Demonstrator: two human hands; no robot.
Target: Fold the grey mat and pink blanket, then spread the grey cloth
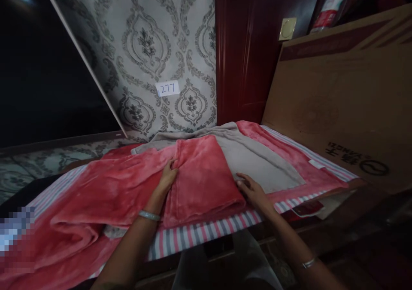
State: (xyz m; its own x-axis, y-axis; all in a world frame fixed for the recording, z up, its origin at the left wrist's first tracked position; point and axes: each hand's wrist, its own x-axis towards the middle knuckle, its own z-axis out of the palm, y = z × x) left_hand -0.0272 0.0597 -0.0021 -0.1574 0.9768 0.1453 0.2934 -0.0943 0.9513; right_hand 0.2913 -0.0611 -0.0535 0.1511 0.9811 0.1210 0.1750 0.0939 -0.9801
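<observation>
We have a grey-and-silver damask-papered wall [144, 45] at the back, a glossy dark-red wooden panel [247, 49] to its right. Big flat black screen [54, 75] at left; brown cardboard box [341, 96] leaning tall at right. White-grey-pink striped cloth [206, 237] covers the surface before us. On it: our red-pink plush fabric [206, 178] with grey parts, centre panel folded over, rest spread both sides; one piece or several, can't tell. Our left hand [168, 176]: fingers curled nearly closed, touching the plush at that panel's left edge; pinch or press, can't tell. Our right hand [253, 191]: half open, fingers bent at the panel's right edge; can't tell if it has hold. Clear plastic bottle with red-white label [328, 10] behind box. White paper card [167, 88] on wall: "277".
</observation>
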